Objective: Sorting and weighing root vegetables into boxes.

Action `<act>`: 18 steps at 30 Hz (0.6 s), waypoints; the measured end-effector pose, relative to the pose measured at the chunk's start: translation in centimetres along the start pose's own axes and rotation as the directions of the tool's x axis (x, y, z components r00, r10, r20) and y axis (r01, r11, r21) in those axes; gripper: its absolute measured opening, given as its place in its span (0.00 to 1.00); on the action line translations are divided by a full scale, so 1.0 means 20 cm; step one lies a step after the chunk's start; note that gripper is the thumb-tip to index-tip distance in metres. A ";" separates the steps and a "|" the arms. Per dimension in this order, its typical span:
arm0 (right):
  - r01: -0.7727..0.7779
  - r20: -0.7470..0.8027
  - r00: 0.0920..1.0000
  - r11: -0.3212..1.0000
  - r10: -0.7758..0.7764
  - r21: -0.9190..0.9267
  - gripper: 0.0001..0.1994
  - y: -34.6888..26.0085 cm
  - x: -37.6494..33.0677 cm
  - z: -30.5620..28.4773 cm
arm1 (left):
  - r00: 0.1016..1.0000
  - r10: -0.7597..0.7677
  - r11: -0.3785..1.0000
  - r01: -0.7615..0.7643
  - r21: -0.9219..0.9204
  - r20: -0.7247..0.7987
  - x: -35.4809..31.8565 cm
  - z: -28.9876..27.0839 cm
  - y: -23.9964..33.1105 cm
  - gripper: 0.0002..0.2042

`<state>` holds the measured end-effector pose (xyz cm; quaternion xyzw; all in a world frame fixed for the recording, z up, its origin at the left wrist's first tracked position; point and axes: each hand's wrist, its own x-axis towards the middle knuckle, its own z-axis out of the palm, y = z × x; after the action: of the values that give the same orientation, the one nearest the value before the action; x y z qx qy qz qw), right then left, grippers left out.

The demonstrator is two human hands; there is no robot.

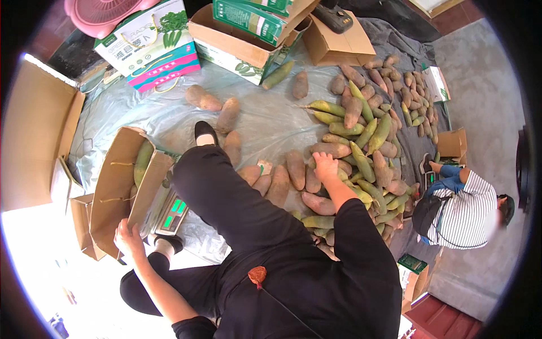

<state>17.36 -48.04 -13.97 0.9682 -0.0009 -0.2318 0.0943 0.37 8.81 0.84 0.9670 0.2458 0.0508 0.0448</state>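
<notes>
My left hand (130, 242) pinches the near edge of an opened cardboard box (115, 179). Inside that box lies a long green radish (143, 161); the rest of its contents is mostly hidden. The box sits on a scale (173, 214) with lit green displays. My right hand (326, 167) rests on the pile to the right, its fingers slightly apart and touching reddish-brown roots that look like sweet potatoes. One such root (330, 150) lies just beyond the fingertips. Green radishes (361, 161) are heaped right beside this hand.
Loose brown roots (227, 115) lie on the plastic sheet (164, 113). Printed cartons (149, 42) and a brown box (339, 42) stand at the far side, near a pink fan (107, 14). At right, a person in a striped shirt (466, 212) sits by another scale (431, 178).
</notes>
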 end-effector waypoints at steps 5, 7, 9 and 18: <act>0.170 -0.336 0.941 0.920 -0.045 0.353 0.30 0.06 0.09 -0.04 | 0.998 0.012 0.998 -0.008 0.062 -0.063 -0.01 -0.01 0.01 0.13; 0.303 -0.480 0.875 0.837 -0.055 0.455 0.32 0.11 0.14 -0.09 | 1.000 -0.010 0.998 0.011 0.060 -0.024 0.01 -0.02 0.06 0.13; 0.318 -0.457 0.885 0.603 0.089 0.732 0.32 0.04 0.19 -0.23 | 0.999 -0.036 0.997 0.036 0.063 0.004 0.02 -0.02 0.08 0.13; 0.776 -0.798 0.586 -0.185 -0.141 0.603 0.26 -0.71 -0.05 -1.49 | 0.998 -0.065 0.998 0.064 -0.005 -0.011 -0.01 -0.06 0.07 0.10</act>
<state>29.18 -28.72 9.93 0.6915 0.2425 0.0579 -0.6780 0.67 7.50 2.25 0.9581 0.2770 0.0551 0.0473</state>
